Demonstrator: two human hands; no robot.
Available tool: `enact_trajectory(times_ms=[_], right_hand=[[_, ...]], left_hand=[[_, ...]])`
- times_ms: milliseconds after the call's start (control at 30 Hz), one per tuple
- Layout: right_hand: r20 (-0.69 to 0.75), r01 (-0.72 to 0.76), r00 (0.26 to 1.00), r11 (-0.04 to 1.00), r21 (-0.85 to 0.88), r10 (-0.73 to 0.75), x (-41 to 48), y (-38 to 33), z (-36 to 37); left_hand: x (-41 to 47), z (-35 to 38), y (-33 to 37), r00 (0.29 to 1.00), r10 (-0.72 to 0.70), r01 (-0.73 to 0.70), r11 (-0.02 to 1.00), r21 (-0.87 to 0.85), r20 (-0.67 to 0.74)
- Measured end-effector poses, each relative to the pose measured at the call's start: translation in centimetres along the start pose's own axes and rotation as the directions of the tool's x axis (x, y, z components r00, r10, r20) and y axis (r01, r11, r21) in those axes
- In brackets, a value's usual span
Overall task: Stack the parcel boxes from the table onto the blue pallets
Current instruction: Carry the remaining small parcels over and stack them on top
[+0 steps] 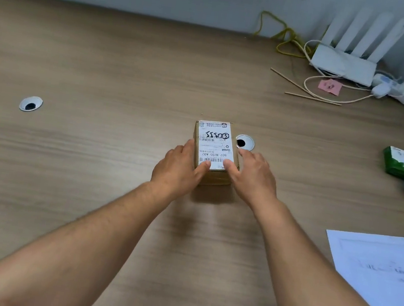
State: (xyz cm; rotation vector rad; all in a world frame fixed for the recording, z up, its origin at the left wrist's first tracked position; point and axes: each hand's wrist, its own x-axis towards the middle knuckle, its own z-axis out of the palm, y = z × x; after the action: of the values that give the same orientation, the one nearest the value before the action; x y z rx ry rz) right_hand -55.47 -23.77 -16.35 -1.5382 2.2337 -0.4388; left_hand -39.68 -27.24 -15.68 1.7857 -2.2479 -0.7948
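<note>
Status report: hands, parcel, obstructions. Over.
Left hand and right hand both grip the parcel box, thumbs on its label. Box at table, lift unclear. Cable grommet beside right hand.

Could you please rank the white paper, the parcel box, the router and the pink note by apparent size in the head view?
1. White paper, largest, though nearest and cut off by the frame.
2. Parcel box and router: look alike; router is farther, so unranked.
3. Pink note, smallest.
</note>
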Motion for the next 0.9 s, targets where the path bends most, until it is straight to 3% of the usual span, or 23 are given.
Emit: enact_trajectory(times_ms=[100,200,333,600,900], right_hand=[[0.048,-0.058,0.998,0.972,0.227,0.048,1.5,0.5,1.1],[0.111,-0.148,0.988,0.851,0.504,0.106,1.6,1.2,2.2],[0.139,-0.171,0.985,0.702,0.691,0.103,1.0,1.8,2.9],[0.167,-0.145,0.986,0.594,0.792,0.019,-1.4,1.9,3.3],[0.125,-0.047,0.987,0.56,0.827,-0.102,-6.4,0.6,3.6]], left_hand=[[1.0,0.8,-0.1,0.999,-0.045,0.048,0.99,-0.133,0.027],[1.0,1.3,-0.4,0.994,-0.087,0.099,0.969,-0.225,0.066],[0.4,1.6,-0.4,0.99,-0.089,0.125,0.924,-0.362,0.113],[-2.5,1.9,-0.4,0.996,-0.028,0.066,0.841,-0.536,0.079],[-8.2,-0.1,-2.0,0.999,-0.043,0.034,0.78,-0.625,0.001]])
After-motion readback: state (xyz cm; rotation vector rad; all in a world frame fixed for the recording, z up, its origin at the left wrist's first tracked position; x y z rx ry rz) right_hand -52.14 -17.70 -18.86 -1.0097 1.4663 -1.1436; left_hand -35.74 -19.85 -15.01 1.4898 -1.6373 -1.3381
